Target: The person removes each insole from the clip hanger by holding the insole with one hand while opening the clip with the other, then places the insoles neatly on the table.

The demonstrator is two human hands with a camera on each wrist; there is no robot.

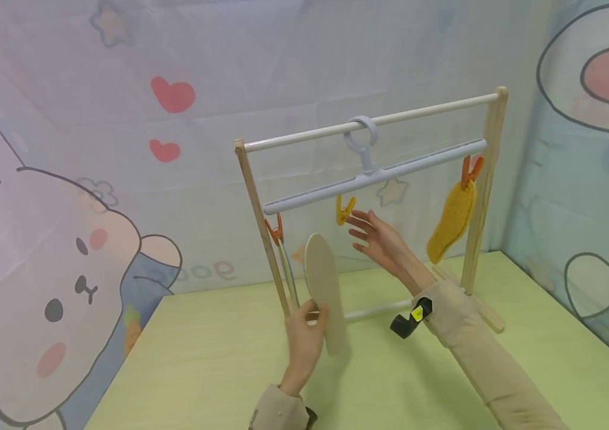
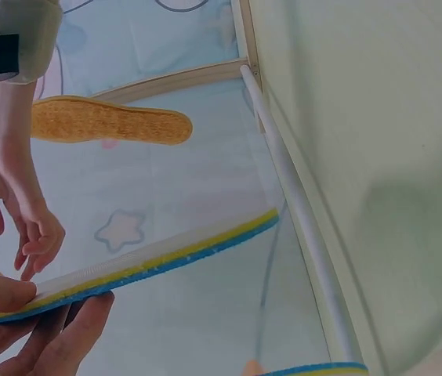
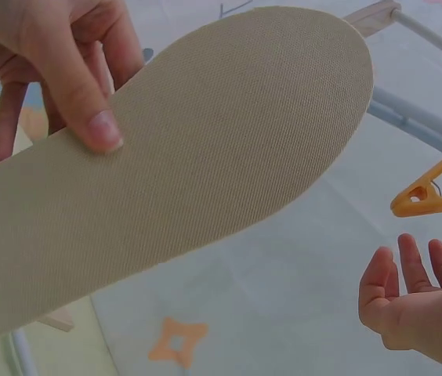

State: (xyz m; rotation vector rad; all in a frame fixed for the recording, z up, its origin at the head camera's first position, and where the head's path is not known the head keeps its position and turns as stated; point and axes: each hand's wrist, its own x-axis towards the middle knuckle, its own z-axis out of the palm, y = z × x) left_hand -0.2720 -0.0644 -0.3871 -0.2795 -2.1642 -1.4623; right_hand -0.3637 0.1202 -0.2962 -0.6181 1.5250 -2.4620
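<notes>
My left hand (image 1: pixel 304 337) pinches a beige insole (image 1: pixel 322 269), thumb on the beige face and fingers behind, holding it upright below the hanger. Seen edge-on in the left wrist view, the insole (image 2: pixel 158 262) shows yellow and blue layers. My right hand (image 1: pixel 382 242) is raised with fingers spread, holding nothing. Just above its fingertips in the right wrist view is a yellow clip (image 3: pixel 429 196), a small gap between them. That clip hangs from a pale grey hanger (image 1: pixel 417 162). Part of my left fingers is hidden behind the insole.
The hanger hooks over the white rod (image 1: pixel 304 135) of a wooden-post rack on a light green table (image 1: pixel 202 358). An orange clip (image 1: pixel 276 229) at its left end holds another insole (image 1: pixel 287 272). On the right, an orange clip (image 1: pixel 468 173) holds a fuzzy yellow insole (image 1: pixel 452 221).
</notes>
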